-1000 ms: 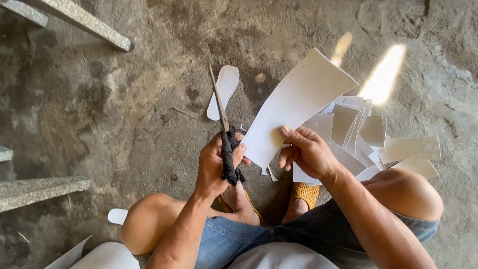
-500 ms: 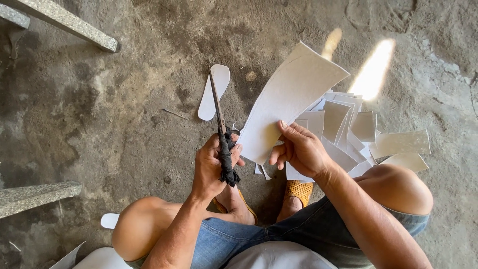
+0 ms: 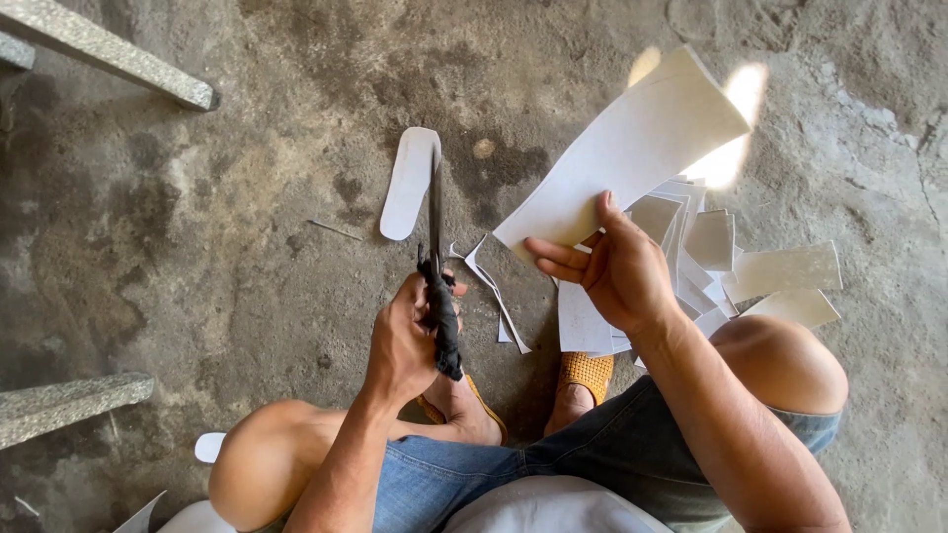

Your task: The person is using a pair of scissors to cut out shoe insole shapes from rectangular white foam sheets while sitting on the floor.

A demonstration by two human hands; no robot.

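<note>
White sheet (image 3: 632, 148) pinched in right hand (image 3: 617, 271); left hand (image 3: 400, 341) clamped on scissors (image 3: 436, 266), handles hidden under black wrap; offcut pile (image 3: 731, 257) partly covered.

Rough grey concrete floor (image 3: 227, 247), stained dark in patches and lit by a bright sun spot at upper right. Lying directly on it — a white sole-shaped cutout (image 3: 410, 183) near the middle, a loose heap of white offcuts (image 3: 750, 266) at right, thin curled trimmings (image 3: 494, 291) between them, and another small white piece (image 3: 209, 446) at lower left. Two grey stone bars (image 3: 109, 54) at the left edge — one upper, one lower.
</note>
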